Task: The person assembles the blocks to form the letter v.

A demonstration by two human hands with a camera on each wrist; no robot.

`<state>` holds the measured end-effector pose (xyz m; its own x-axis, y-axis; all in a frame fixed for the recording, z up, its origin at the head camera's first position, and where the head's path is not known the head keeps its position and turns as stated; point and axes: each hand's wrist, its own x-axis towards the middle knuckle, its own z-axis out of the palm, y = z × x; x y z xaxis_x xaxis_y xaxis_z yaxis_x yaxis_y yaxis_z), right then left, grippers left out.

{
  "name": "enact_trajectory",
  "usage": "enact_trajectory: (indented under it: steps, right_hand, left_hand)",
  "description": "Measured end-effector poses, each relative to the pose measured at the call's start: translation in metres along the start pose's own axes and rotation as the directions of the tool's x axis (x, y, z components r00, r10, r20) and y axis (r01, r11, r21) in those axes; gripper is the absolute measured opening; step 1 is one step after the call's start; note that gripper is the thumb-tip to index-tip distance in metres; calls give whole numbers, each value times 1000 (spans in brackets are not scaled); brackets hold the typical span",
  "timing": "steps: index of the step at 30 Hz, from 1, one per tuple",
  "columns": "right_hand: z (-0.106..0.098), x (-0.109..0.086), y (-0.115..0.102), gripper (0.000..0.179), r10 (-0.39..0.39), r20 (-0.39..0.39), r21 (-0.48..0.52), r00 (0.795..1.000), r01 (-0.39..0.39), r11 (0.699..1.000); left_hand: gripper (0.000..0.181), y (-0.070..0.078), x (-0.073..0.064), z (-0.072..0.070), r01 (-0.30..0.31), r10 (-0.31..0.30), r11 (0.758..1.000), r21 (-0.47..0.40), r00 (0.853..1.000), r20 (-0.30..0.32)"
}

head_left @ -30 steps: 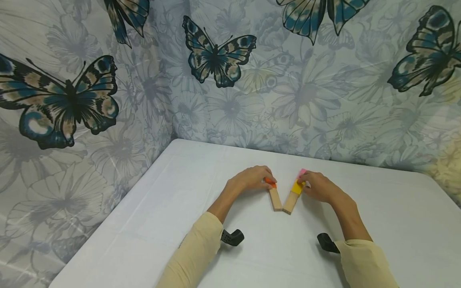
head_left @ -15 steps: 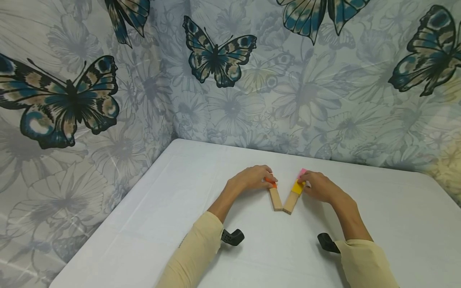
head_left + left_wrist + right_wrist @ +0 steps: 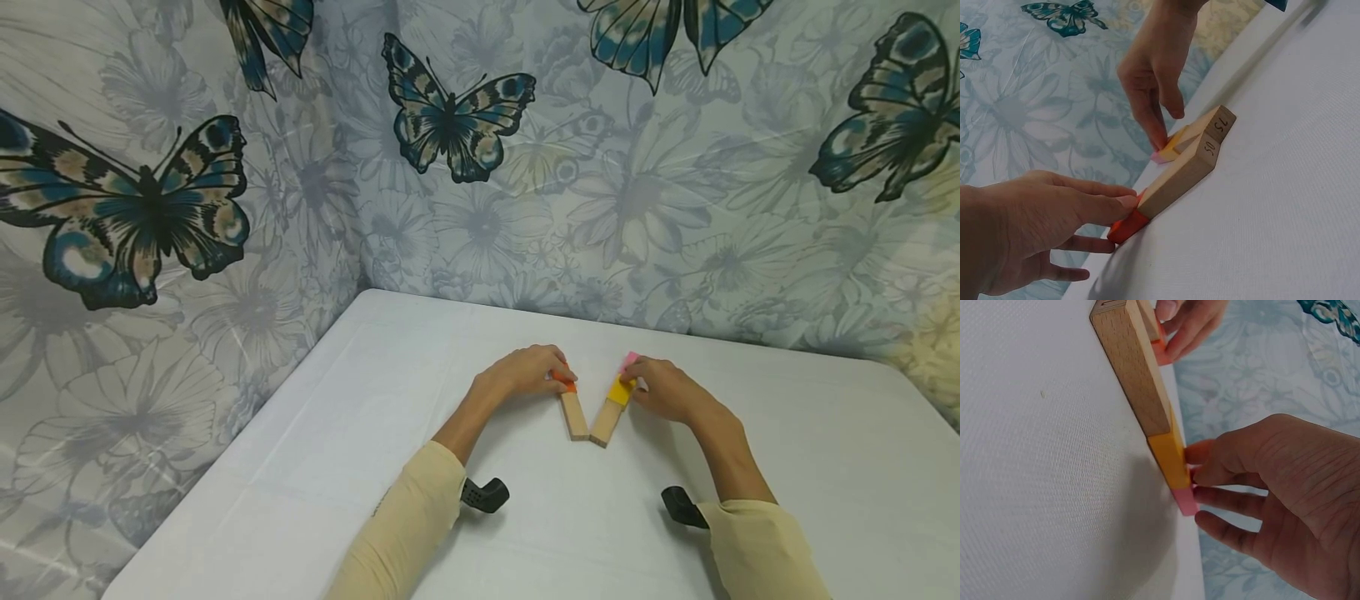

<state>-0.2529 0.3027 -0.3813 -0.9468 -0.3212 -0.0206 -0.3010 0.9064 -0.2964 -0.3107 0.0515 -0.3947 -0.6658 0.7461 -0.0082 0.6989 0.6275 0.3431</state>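
Note:
On the white table, two wooden strips stand at an angle, their near ends together in a V. The left strip is a plain wooden block with an orange block at its far end. My left hand holds the orange block with thumb and forefinger, its other fingers stretched out. The right strip is a plain wooden block, then a yellow block and a pink block. Loosely bent fingers of my right hand touch the yellow and pink blocks from the right.
A black wrist mount shows beside the left sleeve, another black mount beside the right sleeve. Behind the table hangs a butterfly-patterned cloth. Dark numbers mark the near ends of the plain blocks.
The left fingers shift very slightly about the orange block. The right hand and the V of blocks stay in place.

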Motion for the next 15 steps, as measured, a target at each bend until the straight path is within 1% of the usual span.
enact_trajectory:
  steps: [9,12,15]
  right_hand:
    - [1,0,1,26,1,4,1,1000,-1,1000]
    - [1,1,1,26,0,4,0,1000,0,1000]
    - [1,2,1,26,-8,-2,-3,1000,8,1000]
  left_hand:
    - [33,1,-2,-2,5,-5,1000,5,1000,4]
    - [35,2,-3,-5,18,-18,1000,5,1000,5]
    - [36,2,-6,-10,32,-32,999,5,999,-6]
